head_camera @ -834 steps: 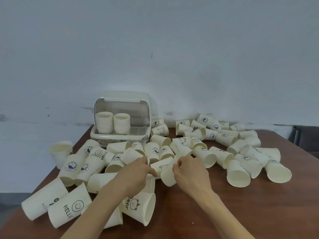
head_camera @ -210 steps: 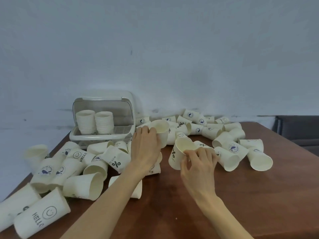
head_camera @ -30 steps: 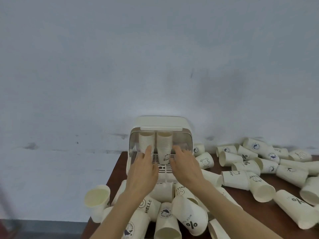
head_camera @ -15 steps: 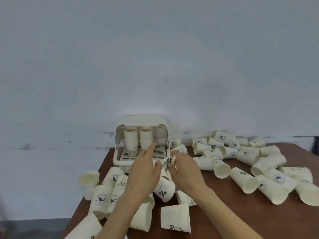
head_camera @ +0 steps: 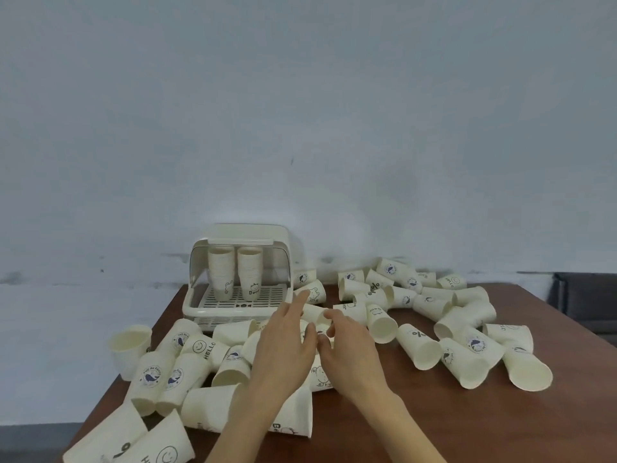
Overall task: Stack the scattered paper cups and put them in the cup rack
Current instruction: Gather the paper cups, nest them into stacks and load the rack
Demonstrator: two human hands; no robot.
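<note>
Since they are thin paper, cups (head_camera: 417, 350): light, easy to crush; best held softly around the wall, lying scattered on the counter (head_camera: 500, 422).
Rack (head_camera: 233, 305): two stacks stand inside.
Left hand (head_camera: 283, 349): fingers straight, holding nothing.
Right hand (head_camera: 350, 352): relaxed above cups, grip not clear.
</note>
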